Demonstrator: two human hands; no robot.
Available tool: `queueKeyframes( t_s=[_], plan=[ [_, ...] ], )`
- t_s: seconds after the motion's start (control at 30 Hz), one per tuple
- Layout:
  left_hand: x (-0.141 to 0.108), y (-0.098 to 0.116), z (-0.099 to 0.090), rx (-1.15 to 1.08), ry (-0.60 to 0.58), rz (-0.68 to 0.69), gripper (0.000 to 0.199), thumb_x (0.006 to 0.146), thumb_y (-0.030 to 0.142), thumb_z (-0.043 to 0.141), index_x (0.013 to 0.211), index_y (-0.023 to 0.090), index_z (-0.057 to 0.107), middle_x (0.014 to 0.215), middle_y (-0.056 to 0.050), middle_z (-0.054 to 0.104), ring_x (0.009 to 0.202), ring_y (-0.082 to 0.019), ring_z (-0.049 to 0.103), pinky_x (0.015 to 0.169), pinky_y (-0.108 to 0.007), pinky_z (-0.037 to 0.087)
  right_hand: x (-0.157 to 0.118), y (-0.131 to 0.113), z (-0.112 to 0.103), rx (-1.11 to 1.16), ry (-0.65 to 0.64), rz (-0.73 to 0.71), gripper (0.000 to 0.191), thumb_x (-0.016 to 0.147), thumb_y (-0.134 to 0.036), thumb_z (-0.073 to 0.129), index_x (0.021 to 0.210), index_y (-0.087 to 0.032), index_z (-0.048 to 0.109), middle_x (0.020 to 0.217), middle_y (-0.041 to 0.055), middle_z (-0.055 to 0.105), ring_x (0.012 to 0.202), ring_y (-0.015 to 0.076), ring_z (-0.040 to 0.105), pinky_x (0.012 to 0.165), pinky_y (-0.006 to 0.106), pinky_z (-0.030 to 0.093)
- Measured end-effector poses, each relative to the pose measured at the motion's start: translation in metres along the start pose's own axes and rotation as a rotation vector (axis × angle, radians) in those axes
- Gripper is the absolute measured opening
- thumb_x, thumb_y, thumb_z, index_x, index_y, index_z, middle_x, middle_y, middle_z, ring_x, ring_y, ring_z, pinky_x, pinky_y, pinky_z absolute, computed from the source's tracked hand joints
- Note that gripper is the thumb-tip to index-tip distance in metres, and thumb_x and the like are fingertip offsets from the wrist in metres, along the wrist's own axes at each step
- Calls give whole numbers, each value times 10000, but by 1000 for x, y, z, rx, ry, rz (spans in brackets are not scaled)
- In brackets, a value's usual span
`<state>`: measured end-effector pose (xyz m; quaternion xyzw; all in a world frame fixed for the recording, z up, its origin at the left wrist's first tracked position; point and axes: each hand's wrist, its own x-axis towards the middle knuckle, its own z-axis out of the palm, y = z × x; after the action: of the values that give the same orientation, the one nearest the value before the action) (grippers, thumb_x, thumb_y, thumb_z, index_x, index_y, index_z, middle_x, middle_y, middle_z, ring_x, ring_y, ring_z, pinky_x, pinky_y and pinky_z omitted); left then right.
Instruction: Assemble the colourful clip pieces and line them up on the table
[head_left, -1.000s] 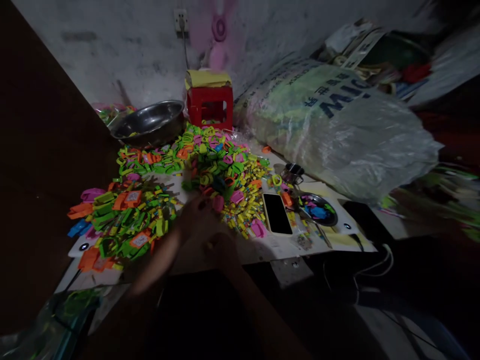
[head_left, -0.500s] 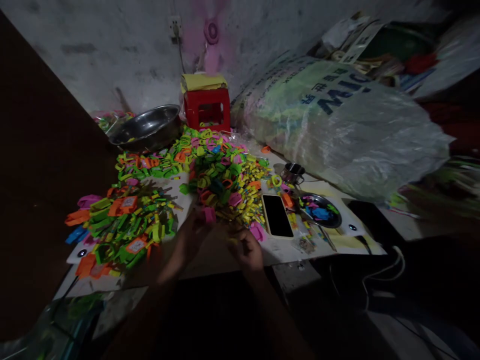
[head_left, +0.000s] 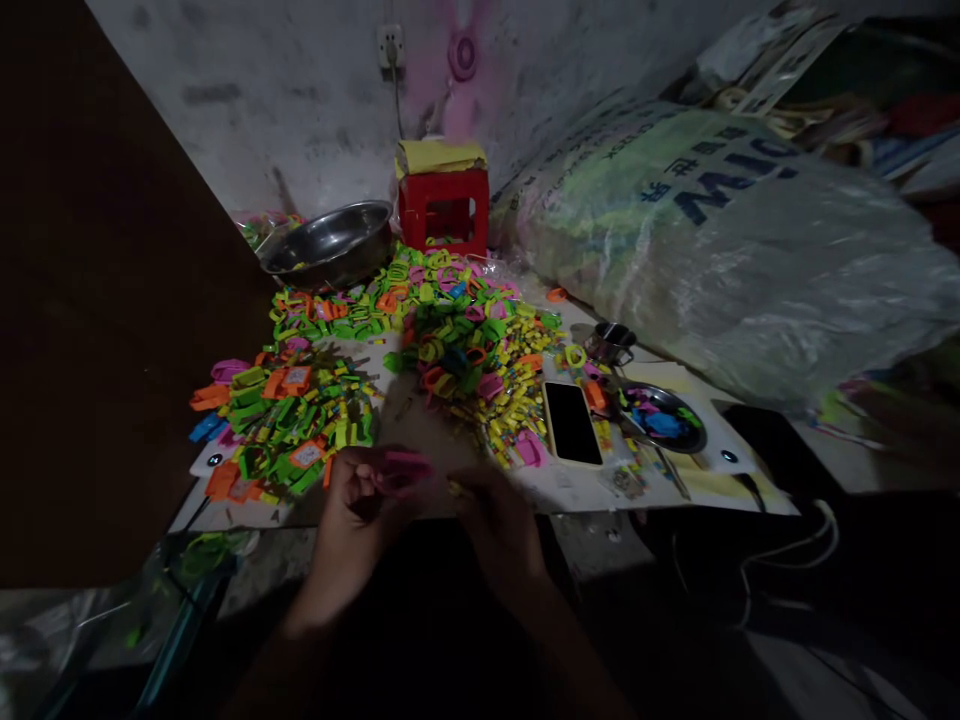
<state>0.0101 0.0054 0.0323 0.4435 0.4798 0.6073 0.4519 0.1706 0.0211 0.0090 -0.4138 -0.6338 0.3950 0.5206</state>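
Observation:
My left hand is closed on a pink plastic loop-shaped piece, held above the front of the table. Close by on the right, my right hand pinches a small yellow piece, partly hidden by dim light and the fingers. The two pieces are apart. Beyond the hands spreads a mixed pile of green, pink and orange plastic loops, with many small yellow pieces along its right side. To the left of my left hand lies another heap of coloured plastic pieces, some with white printed squares.
A phone lies right of the pile, near a metal dish of coloured bits and a metal cup. Behind stand a steel basin and a red stool. A big plastic sack fills the right; a dark panel borders the left.
Both hands have come back from the pile toward the table's front edge, with the pink piece in my left hand. The whole view has shifted, so things appear farther right.

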Motion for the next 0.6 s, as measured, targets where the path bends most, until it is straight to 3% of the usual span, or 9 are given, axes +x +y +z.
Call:
queueKeyframes(
  t_s=[0.13, 0.3, 0.6],
  plan=[
    [-8, 9, 0, 193, -56, 68, 494, 667, 204, 782, 1091, 266, 535, 1016, -7, 661, 899, -152, 673, 751, -243, 556, -8, -8, 0, -93, 48, -82, 124, 866, -269, 572, 978, -225, 598, 829, 13, 673, 714, 128, 641, 622, 205, 518],
    [-9, 15, -2, 418, -134, 98, 360, 712, 307, 754, 1048, 237, 645, 1094, -71, 660, 982, -207, 655, 849, -318, 555, -7, -12, -2, -169, 91, -176, 93, 886, -299, 571, 933, -229, 611, 810, 22, 685, 698, 140, 653, 599, 215, 530],
    [-16, 5, -6, 516, -192, 149, 348, 821, 320, 666, 1149, 258, 568, 1143, -66, 612, 1050, -182, 609, 871, -298, 537, -4, -15, -9, -269, 61, -264, 140, 911, -324, 561, 922, -232, 666, 793, 24, 702, 712, 149, 661, 622, 243, 530]
  ],
)
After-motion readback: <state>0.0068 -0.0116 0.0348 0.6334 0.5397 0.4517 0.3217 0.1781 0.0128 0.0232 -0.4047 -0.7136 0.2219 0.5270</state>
